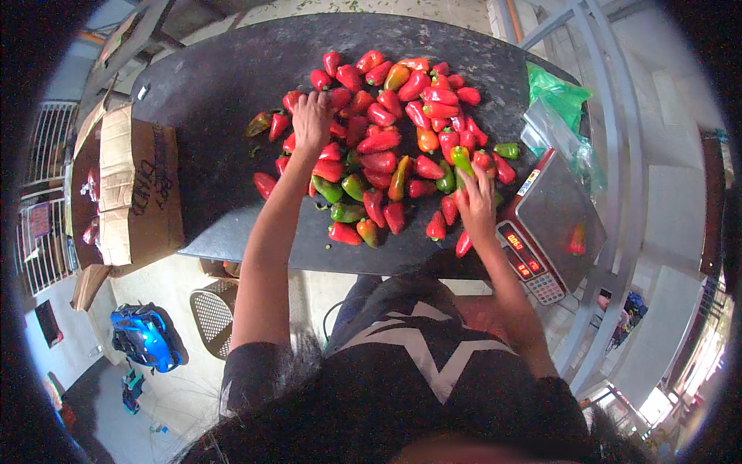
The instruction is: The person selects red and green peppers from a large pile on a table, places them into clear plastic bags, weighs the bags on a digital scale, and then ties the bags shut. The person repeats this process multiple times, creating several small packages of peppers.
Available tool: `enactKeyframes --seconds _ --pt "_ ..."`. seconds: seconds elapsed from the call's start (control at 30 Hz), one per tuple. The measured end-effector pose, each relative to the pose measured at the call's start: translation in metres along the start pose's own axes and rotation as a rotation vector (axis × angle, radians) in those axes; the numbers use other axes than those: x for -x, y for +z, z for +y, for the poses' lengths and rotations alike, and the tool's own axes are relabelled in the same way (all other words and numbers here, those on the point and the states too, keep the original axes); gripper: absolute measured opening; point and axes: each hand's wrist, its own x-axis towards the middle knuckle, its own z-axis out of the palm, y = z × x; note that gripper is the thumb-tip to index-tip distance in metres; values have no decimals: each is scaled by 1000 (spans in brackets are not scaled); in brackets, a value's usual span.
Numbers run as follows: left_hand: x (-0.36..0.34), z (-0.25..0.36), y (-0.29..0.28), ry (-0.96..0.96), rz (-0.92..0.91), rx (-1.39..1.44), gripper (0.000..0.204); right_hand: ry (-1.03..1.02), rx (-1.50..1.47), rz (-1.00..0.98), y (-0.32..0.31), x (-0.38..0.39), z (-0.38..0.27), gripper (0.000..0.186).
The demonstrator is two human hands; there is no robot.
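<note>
Many red, green and orange peppers (377, 162) are spread over a dark table (216, 85). My left hand (311, 120) is at the upper left of the pile, fingers curled down among red peppers; what they hold, if anything, is hidden. My right hand (475, 197) is at the right of the pile, fingers closed on a yellow-green pepper (461, 158). Just to its right is a digital weighing scale (533, 267) with a metal pan (568, 209) and an orange-red pepper (576, 238) on it.
An open cardboard box (139, 193) stands at the table's left end. Green and clear plastic bags (553, 97) lie at the back right. A plastic basket (212, 317) and a blue object (143, 336) are on the floor at lower left. Metal railings (607, 155) run along the right.
</note>
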Motion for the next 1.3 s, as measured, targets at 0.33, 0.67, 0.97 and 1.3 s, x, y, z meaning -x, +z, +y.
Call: enactKeyframes --seconds 0.33,0.67,0.97,1.3 --pt "74 28 -38 -51 92 292 38 -83 369 -234 99 -237 13 35" --pt "176 27 -97 -403 77 643 26 68 248 -194 127 -254 19 63" --pt "164 69 -102 -370 32 797 24 136 -271 105 15 -128 35 47" --pt "138 190 -119 -3 -179 903 21 414 397 -269 -177 4 153 53"
